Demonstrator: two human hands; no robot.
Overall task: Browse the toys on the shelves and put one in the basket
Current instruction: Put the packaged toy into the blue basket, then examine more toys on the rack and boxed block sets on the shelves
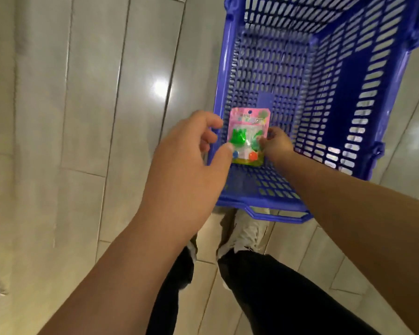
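Head view, looking straight down. Blue plastic basket [363, 97] with slotted walls stands on the pale tiled floor [82, 117], filling the frame from about 12 to 3 o'clock; its near rim and folded handle lie just beyond the person's shoes [247, 234].

Toy packet [248, 136]: pink card with a clear blister showing green pieces and small blue and orange ones. It sits inside the basket, at the near left part of the basket, close to the left wall. Whether it rests on the basket bottom or is held just above it, cannot tell.

Right hand [277, 143], reaching in from 4 o'clock: grip narrow, fingertips pinched on the packet's right edge.

Left hand [189, 160], coming from 7 o'clock: grip loosely open, fingers curved, thumb tip at the packet's left edge near the lower corner. Real contact or only overlap in the view, cannot tell; the fingers hold nothing. The hand lies over the basket's left rim.

Dark trousers [276, 293] at 6 o'clock, below both forearms.
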